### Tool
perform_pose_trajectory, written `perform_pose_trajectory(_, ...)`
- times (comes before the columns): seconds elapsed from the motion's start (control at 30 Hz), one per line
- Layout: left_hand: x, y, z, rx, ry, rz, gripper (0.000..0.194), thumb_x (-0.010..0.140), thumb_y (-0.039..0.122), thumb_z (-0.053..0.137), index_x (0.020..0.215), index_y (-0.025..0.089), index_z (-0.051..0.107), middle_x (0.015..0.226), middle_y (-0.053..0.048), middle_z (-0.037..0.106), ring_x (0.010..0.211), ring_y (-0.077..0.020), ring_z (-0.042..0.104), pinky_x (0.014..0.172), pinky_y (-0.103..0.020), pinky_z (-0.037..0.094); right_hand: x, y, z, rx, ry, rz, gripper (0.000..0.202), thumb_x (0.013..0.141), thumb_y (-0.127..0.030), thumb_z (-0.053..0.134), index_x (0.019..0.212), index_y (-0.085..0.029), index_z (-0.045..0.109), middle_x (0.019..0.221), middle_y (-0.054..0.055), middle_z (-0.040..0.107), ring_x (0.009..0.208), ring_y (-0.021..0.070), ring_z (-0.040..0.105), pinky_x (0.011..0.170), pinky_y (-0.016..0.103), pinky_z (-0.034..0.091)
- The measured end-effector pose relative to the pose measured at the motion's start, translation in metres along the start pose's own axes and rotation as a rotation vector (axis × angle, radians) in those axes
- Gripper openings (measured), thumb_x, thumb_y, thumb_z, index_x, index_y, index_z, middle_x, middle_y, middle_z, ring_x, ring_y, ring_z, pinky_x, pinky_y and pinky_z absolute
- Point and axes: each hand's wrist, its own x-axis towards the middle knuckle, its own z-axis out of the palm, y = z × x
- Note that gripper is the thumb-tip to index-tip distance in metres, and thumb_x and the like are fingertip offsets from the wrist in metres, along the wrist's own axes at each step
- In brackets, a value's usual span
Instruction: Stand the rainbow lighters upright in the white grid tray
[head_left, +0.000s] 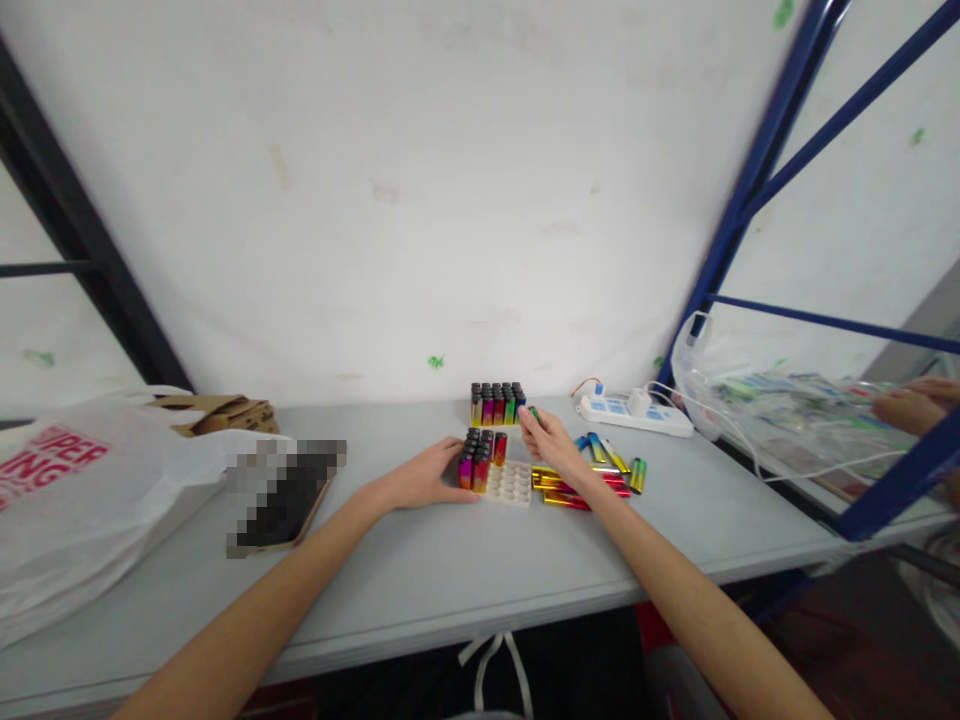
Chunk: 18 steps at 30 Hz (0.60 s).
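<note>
My left hand curves around the left side of a white tray with round holes, thumb along the front, fingers at the back. Multicoloured lighters with black tops stand upright in the tray's left part; its right part shows bare holes. My right hand is closed in a pinch above the tray's back right corner, around a small lighter with a green end showing. Below and beside that hand lies a loose pile of shiny lighters in red, gold, blue and green. A single green-yellow one lies at the pile's right.
Behind the tray stands another block of upright lighters. A white power strip with cables lies at back right. On the left are a phone-like dark object, a plastic bag and cardboard. Another person's hands show far right, beyond a blue frame.
</note>
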Motion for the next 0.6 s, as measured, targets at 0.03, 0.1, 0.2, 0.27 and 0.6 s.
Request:
perform_pose_trajectory(0.03, 0.0, 0.0, 0.0, -0.004, 0.001, 0.002, 0.082, 0.074, 0.064, 0.078, 0.139, 0.019, 0.055, 0.141, -0.014, 0.059, 0.126, -0.0356, 0.058, 0.112, -0.049, 0.044, 0.0, 0.0, 0.001, -0.047, 0.031, -0.005, 0.054, 0.09, -0.073, 0.047, 0.07, -0.025, 0.036, 0.056, -0.008, 0.033, 0.046, 0.0105, 0.03, 0.046, 0.025, 0.026)
perform_pose_trajectory(0.1, 0.0, -0.001, 0.0, -0.009, 0.0, 0.009, 0.082, 0.074, 0.064, 0.078, 0.139, 0.02, 0.054, 0.141, -0.014, 0.058, 0.126, -0.0357, 0.057, 0.111, -0.048, 0.044, -0.001, 0.0, 0.001, -0.176, 0.105, -0.032, 0.053, 0.091, -0.068, 0.048, 0.064, -0.024, 0.036, 0.053, -0.006, 0.034, 0.049, 0.0112, 0.031, 0.049, 0.026, 0.027)
perform_pose_trajectory(0.2, 0.001, -0.002, 0.0, -0.005, -0.006, 0.015, 0.081, 0.074, 0.063, 0.078, 0.139, 0.02, 0.055, 0.141, -0.014, 0.059, 0.126, -0.0363, 0.057, 0.111, -0.048, 0.045, -0.002, -0.002, 0.0, -0.326, 0.189, -0.044, 0.046, 0.09, -0.055, 0.048, 0.058, -0.023, 0.036, 0.052, -0.005, 0.036, 0.053, 0.0123, 0.034, 0.053, 0.028, 0.026)
perform_pose_trajectory(0.27, 0.001, -0.002, 0.0, -0.004, -0.01, 0.013, 0.08, 0.074, 0.063, 0.078, 0.138, 0.02, 0.056, 0.14, -0.013, 0.059, 0.127, -0.0363, 0.057, 0.111, -0.048, 0.046, -0.003, -0.002, -0.001, -0.351, 0.216, -0.052, 0.04, 0.088, -0.048, 0.045, 0.058, -0.023, 0.036, 0.052, -0.004, 0.037, 0.054, 0.0129, 0.035, 0.054, 0.028, 0.024)
perform_pose_trajectory(0.6, 0.001, 0.001, -0.001, 0.0, -0.021, -0.006, 0.081, 0.074, 0.06, 0.079, 0.139, 0.017, 0.054, 0.142, -0.015, 0.058, 0.129, -0.0363, 0.056, 0.114, -0.047, 0.042, -0.007, -0.014, 0.0, -0.415, 0.154, -0.167, 0.044, 0.096, -0.056, 0.043, 0.068, -0.022, 0.045, 0.061, -0.004, 0.046, 0.062, 0.0147, 0.043, 0.061, 0.028, 0.031)
